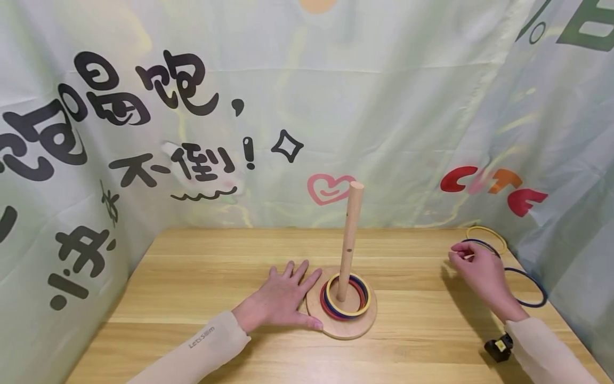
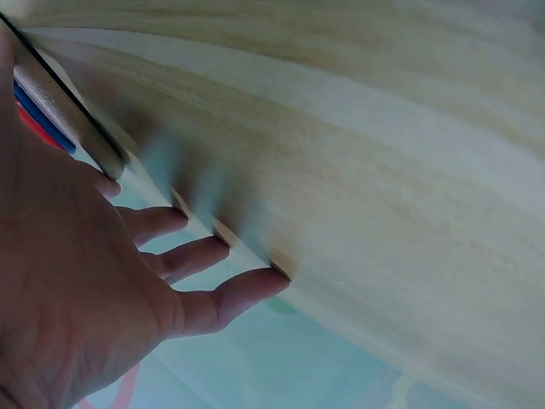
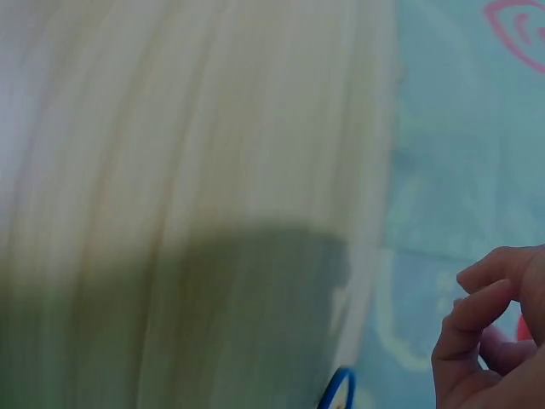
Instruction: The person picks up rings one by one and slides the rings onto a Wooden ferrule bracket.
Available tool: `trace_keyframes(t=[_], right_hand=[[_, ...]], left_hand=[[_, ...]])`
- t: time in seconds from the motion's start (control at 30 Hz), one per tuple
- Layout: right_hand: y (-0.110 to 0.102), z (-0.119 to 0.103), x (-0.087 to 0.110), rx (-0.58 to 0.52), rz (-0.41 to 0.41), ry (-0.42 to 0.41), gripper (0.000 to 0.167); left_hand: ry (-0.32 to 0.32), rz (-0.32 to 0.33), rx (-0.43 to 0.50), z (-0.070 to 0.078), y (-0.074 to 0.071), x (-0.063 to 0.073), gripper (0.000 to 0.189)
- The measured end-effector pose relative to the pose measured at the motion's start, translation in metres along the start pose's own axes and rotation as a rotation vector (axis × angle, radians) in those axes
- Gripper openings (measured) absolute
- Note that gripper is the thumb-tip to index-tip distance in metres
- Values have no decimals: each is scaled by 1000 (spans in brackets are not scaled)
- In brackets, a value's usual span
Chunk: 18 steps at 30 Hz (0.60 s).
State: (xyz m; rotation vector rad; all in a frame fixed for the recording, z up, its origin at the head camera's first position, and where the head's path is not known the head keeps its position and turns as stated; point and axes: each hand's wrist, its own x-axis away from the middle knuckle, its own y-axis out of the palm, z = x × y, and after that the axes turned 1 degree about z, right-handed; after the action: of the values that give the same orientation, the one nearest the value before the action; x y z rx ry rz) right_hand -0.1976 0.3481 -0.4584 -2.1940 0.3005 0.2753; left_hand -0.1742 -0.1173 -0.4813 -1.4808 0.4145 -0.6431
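A wooden peg (image 1: 352, 234) stands upright on a round wooden base (image 1: 347, 330). Yellow, blue and red rings (image 1: 368, 298) lie stacked around its foot, the yellow one uppermost. My left hand (image 1: 283, 298) is spread flat on the table, its thumb and index finger at the base's left edge. The left wrist view shows this hand (image 2: 111, 281) with its fingertips on the wood. At the right, my right hand (image 1: 482, 272) is raised over the table, fingers curled and thumb close to the fingertips. Nothing shows between them, also in the right wrist view of the hand (image 3: 485, 332).
By the right edge of the table (image 1: 192, 272) lie a yellow ring (image 1: 503, 240), a blue ring (image 1: 485, 244) partly hidden by my hand, and another blue ring (image 1: 539, 288). A printed curtain (image 1: 384, 133) encloses the back and sides. A small black device (image 1: 498, 349) sits at my right wrist.
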Motion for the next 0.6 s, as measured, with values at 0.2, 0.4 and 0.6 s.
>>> trace_keyframes(t=[0.2, 0.4, 0.6], right_hand=[[-5, 22, -8, 28, -59, 65, 27], [-10, 38, -12, 37, -124, 149, 35], [-13, 48, -13, 32, -178, 181, 31]], left_hand=[[0, -5, 3, 1, 0, 0, 123], [7, 3, 15, 2, -1, 0, 122], [2, -1, 3, 1, 1, 0, 122]])
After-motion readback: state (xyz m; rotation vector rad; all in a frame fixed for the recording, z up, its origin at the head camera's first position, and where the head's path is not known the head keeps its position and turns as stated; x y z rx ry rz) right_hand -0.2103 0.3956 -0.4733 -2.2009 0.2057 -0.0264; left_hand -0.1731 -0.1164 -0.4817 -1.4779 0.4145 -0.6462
